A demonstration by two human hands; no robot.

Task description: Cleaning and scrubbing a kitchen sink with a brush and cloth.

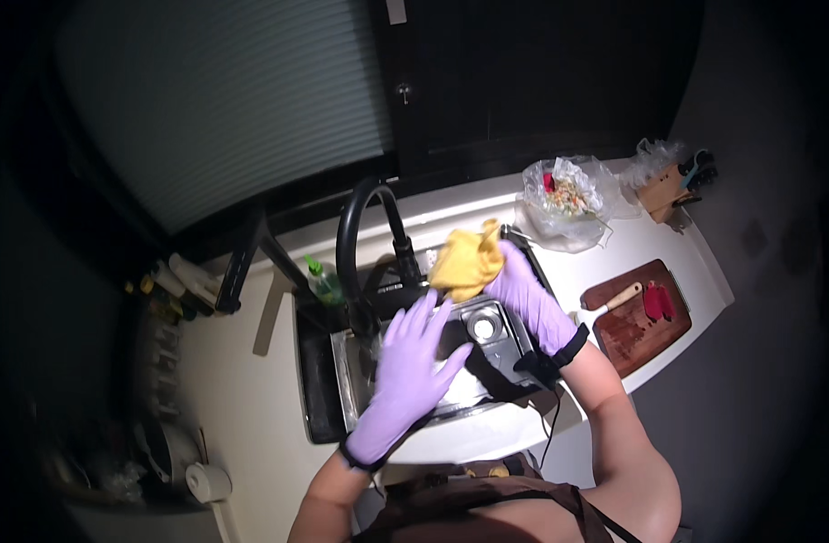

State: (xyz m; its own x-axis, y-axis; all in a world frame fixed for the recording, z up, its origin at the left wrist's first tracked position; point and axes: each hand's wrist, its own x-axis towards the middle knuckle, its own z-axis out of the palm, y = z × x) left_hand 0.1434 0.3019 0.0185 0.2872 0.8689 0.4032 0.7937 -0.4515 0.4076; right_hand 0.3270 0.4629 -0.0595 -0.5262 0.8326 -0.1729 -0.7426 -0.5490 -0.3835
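My right hand (526,295), in a lilac glove, grips a bunched yellow cloth (463,265) over the back right part of the sink. The left hand (414,373), gloved the same way, hovers over the basin with its fingers apart and nothing in it. Beneath my hands lies a stainless-steel sink basin (346,380) with a black section (316,394) along its left side. The round drain (484,326) shows between the hands. A black gooseneck faucet (348,231) rises behind the left hand.
A pump bottle (327,286) stands left of the faucet. At right are an open plastic bag (577,231) of food scraps, a knife block (661,193), and a wooden cutting board (621,343) with a wooden-handled utensil (621,296) and red pieces (657,301). A paper roll (209,482) sits lower left.
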